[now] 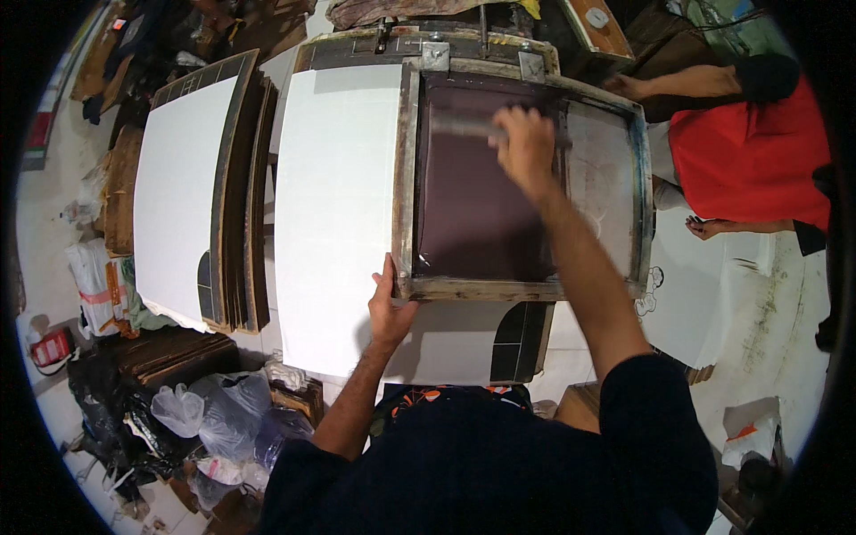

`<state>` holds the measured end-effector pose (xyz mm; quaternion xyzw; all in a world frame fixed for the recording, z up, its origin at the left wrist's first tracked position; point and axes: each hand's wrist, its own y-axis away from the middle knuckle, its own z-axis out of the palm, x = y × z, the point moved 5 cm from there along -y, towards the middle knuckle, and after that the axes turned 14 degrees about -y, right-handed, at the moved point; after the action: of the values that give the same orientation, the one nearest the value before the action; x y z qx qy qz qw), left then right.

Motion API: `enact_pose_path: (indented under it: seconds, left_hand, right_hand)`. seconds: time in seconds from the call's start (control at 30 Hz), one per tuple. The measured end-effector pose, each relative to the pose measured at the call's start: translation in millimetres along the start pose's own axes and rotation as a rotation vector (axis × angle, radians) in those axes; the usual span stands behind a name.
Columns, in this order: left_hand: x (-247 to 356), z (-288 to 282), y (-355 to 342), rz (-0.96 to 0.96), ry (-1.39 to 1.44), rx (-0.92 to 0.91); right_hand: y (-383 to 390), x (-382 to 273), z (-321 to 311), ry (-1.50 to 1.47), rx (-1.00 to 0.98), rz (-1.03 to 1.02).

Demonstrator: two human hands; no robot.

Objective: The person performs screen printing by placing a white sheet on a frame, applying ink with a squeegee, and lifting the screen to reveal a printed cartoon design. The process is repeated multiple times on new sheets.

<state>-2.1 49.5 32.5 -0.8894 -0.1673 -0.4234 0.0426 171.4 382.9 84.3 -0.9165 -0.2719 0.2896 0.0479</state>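
A wooden screen-printing frame (403, 178) lies over a white sheet (334, 214) on a dark board. Its mesh (486, 214) is dark purple-brown on the left part and pale on the right. My right hand (526, 150) is closed around a squeegee (459, 125), which lies crosswise near the far end of the dark mesh; both are blurred by motion. At the frame's near left corner, my left hand (390, 312) rests against the wood with its fingers stretched out and spread apart. Metal hinge plates (435, 57) sit on the frame's far edge.
To the left stands a stack of boards (241, 196) topped with a white sheet (183, 160). Plastic bags (227, 419) lie at the lower left. On the right, a person in red (749, 152) has one hand (629, 86) by the frame's far corner, near a printed white sheet (695, 294).
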Motion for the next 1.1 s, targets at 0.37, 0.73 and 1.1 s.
enact_pose_path:
  seconds: [0.37,0.73,1.1]
  left_hand:
    - [34.4,-19.8,-1.8,0.046,0.173,0.027]
    - [213.6,-171.6,-81.7,0.399,0.599,0.212]
    - [-245.3,-324.0,-0.1,-0.436,-0.800,0.371]
  right_hand:
    - [238.2,-135.4,-60.8,-0.051,0.001,0.050]
    - [56.7,-199.9,-277.8,0.239,0.410,-0.196]
    - [-98.9,-165.4,-375.1,0.314,0.357,0.125]
